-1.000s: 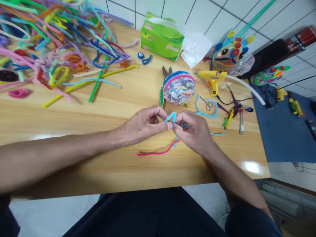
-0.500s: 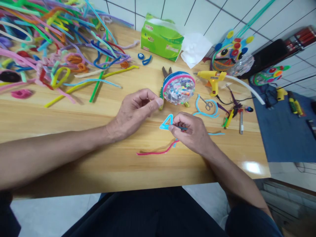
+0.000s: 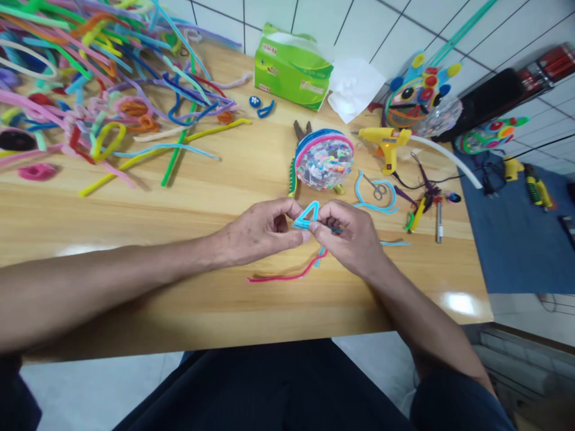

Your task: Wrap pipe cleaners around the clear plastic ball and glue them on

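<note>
A light-blue pipe cleaner [image 3: 307, 225] is bent into a small triangle above the table. My right hand [image 3: 350, 236] pinches its right side between thumb and forefinger; part of it is hidden by the fingers. My left hand [image 3: 265, 232] is at the triangle's left corner, thumb and forefinger apart on either side of it. Whether they touch it I cannot tell. Below, a red pipe cleaner [image 3: 283, 279] lies on the table beside a short blue piece [image 3: 319, 258]. Behind the hands sits a clear ball-like body [image 3: 326, 161] with colourful filling and pink and blue bands.
Green-handled pliers [image 3: 292, 176] lie partly under the ball-like body. A yellow glue gun [image 3: 385, 143], small scissors [image 3: 380, 190] and a pen [image 3: 439, 222] are to the right. Tangled pipe cleaners [image 3: 103, 90] cover the back left; a green tissue pack [image 3: 291, 72] stands at the wall.
My left hand has come down and right, from beside the pliers to the triangle's left corner. The triangle has tilted slightly in my right hand, which stays nearly in place.
</note>
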A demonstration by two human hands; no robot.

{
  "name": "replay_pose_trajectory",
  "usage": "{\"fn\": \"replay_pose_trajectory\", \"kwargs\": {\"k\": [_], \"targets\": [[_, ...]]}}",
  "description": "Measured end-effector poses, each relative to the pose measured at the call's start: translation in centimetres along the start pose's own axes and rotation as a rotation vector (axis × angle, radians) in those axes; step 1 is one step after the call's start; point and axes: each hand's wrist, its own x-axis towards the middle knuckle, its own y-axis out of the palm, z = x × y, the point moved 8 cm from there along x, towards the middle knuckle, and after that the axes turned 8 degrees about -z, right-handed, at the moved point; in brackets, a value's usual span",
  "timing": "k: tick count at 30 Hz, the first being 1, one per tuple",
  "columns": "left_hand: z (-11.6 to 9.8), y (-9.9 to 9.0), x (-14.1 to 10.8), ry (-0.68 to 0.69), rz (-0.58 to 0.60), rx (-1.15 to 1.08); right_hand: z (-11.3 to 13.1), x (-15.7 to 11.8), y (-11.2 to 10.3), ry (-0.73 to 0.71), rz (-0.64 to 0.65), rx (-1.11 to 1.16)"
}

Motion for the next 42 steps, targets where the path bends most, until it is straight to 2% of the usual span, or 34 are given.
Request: {"fn": "replay_pose_trajectory", "kwargs": {"k": [15, 24, 33, 42], "targets": [[1.2, -0.4, 0.3, 0.005, -0.031, -0.001, 0.3, -0.4, 0.2, -0.088, -0.035, -0.069], [1.3, -0.7, 0.6, 0.034, -0.067, -0.059, 0.3, -0.2, 0.2, -0.059, -0.007, -0.080], [1.6, -0.2, 0.5, -0.021, -0.032, -0.083, 0.4, -0.4, 0.1, -0.092, -0.077, -0.083], [1.3, -0.9, 0.7, 0.000, -0.089, -0.099, 0.4, -0.4, 0.1, -0.076, -0.049, -0.084]]}}
